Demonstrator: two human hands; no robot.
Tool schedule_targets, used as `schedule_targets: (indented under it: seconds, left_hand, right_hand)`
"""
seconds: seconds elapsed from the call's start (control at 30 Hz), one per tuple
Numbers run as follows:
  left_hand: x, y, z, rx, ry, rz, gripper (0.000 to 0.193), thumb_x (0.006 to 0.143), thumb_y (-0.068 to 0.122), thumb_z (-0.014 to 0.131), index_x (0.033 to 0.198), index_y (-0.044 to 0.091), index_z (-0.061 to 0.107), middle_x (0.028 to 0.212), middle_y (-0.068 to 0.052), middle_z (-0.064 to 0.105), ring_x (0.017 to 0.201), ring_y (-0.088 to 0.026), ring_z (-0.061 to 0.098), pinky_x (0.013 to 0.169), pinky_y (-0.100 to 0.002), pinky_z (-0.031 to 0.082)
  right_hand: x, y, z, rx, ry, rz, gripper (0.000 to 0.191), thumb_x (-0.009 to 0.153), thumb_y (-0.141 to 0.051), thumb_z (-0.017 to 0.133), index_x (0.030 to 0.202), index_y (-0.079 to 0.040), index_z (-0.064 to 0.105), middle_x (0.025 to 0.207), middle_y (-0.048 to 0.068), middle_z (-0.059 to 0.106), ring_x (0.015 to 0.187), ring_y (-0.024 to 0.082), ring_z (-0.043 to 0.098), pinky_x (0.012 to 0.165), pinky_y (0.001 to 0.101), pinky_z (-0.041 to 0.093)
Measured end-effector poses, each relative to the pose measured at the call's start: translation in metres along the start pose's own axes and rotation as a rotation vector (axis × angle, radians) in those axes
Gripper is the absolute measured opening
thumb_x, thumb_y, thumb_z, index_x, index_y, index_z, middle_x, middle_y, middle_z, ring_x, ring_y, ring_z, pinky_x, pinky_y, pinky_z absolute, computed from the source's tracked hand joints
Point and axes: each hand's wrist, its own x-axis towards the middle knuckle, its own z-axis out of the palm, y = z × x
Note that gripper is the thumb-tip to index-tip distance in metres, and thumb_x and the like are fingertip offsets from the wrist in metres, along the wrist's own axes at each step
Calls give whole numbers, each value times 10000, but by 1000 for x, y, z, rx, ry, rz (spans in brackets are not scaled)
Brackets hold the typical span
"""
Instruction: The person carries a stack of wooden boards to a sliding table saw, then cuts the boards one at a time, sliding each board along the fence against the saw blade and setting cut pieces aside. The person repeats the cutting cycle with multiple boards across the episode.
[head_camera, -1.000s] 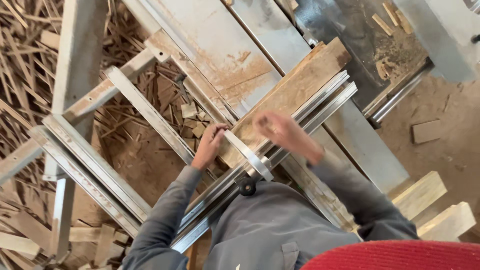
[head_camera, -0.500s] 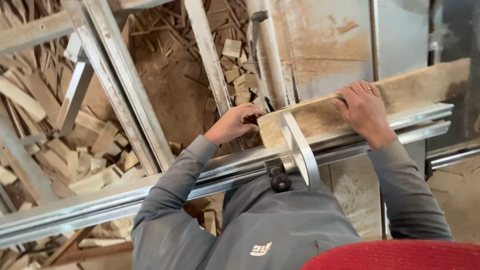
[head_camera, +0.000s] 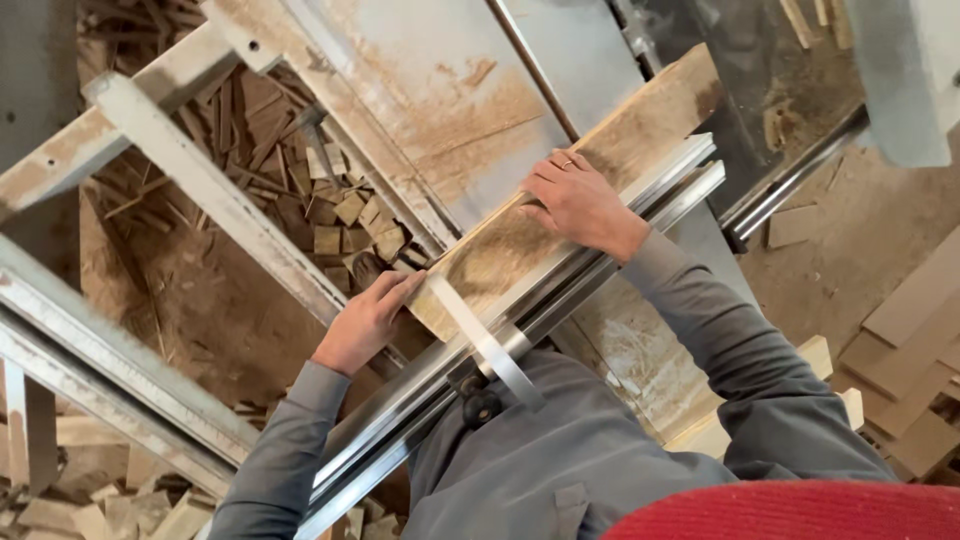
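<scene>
At the bottom of the frame, a person in a grey top is leaning over a long metal rail (head_camera: 520, 320) that is running from the lower left up toward the upper right. A black knob (head_camera: 481, 405) is sitting on the rail near the body, and a flat metal stop (head_camera: 487, 343) is crossing it. Just past the rail, a rough wooden plank (head_camera: 590, 165) is lying on the dusty worktop (head_camera: 420, 90), pressed along the rail. The left hand (head_camera: 365, 322) is touching the near end of the plank in the middle of the frame, with its fingers (head_camera: 400, 285) held straight and flat against the wood, not wrapped round it. The right hand (head_camera: 580, 200) is resting on top of the plank further up, palm down, with its fingers spread a little. The plank is looking whole, with no cut showing in it, so it seems the sawing work is only getting set up. Further off, at the upper left, a heap of small wood offcuts (head_camera: 340, 215) is lying on the floor under the frame.
</scene>
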Motion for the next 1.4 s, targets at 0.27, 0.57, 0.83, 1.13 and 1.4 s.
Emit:
schedule_targets:
  seconds: [0.27,0.57,0.83,1.13,1.4]
  left_hand:
    - [23,2,4,-29,10,-7,670,744,-102,658,1385,72,571,1158,-148,595,1022,-362,650,854,-421,548]
    - [24,4,-3,-106,-58,11,637,727,-130,647,1338,27,560,1254,-179,548,1117,-408,620,894,-469,523]
    - [33,-25,5,-48,-116,129,473,758,15,831,1128,5,536,1151,-161,554,1044,-408,633,834,-481,541]
    - [33,-62,9,-144,-130,272,678,570,79,929,1144,-14,580,1062,-180,598,988,-407,633,821,-475,522]
    - [22,-57,22,-151,-45,234,434,755,170,870,1091,18,642,1055,-121,622,1000,-335,656,851,-456,537]
  right_hand:
    - [-3,17,-3,36,32,7,350,906,-315,755,1123,-63,645,1097,100,600,1171,338,541,1137,471,384]
    - [-15,26,21,58,23,17,428,923,-398,782,1169,-65,674,1143,123,653,1161,347,592,1166,510,388]
    - [-22,29,34,-7,-9,32,379,957,-342,819,1236,-116,698,1179,96,659,1254,361,560,1227,478,376]
    - [-27,24,30,36,-54,63,250,988,-202,779,1174,-81,664,1246,87,663,1212,318,554,1240,444,348]
    - [-18,9,21,72,-44,86,220,1004,-170,759,1185,-66,691,1241,102,689,1197,308,573,1245,449,352]
